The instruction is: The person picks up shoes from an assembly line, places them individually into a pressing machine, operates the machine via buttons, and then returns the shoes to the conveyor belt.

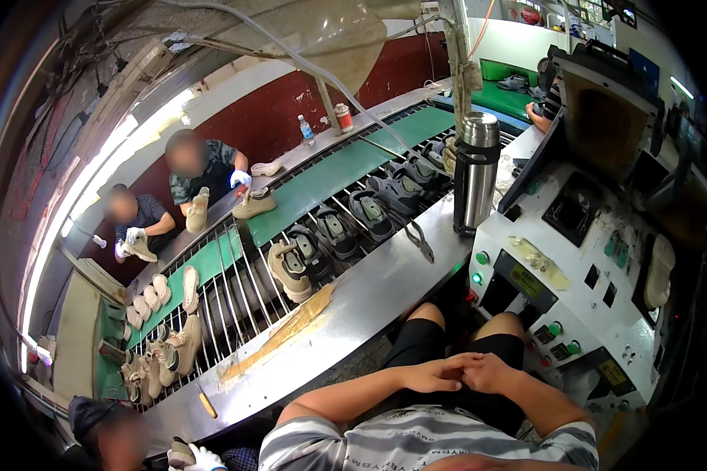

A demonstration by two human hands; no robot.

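Observation:
Both my hands rest together over my lap, above my black shorts [420,345]. My left hand [440,374] meets my right hand [489,372], with the fingers of both closed against each other; no object shows in them. Beside my knees stands a white control machine [542,306] with green and red buttons. One pale shoe sole [660,272] leans at its right side. On the metal ledge [353,314] in front of me, a steel thermos [477,173] stands upright, and pliers [419,240] lie near it.
Beyond the ledge runs a roller conveyor [228,290] carrying grey shoes [369,213], beige shoes [182,345], pale soles [190,289] and green mats [353,169]. Two co-workers [200,169] handle shoes across it. Another person [106,432] sits lower left. A yellow-handled tool [207,404] lies on the ledge.

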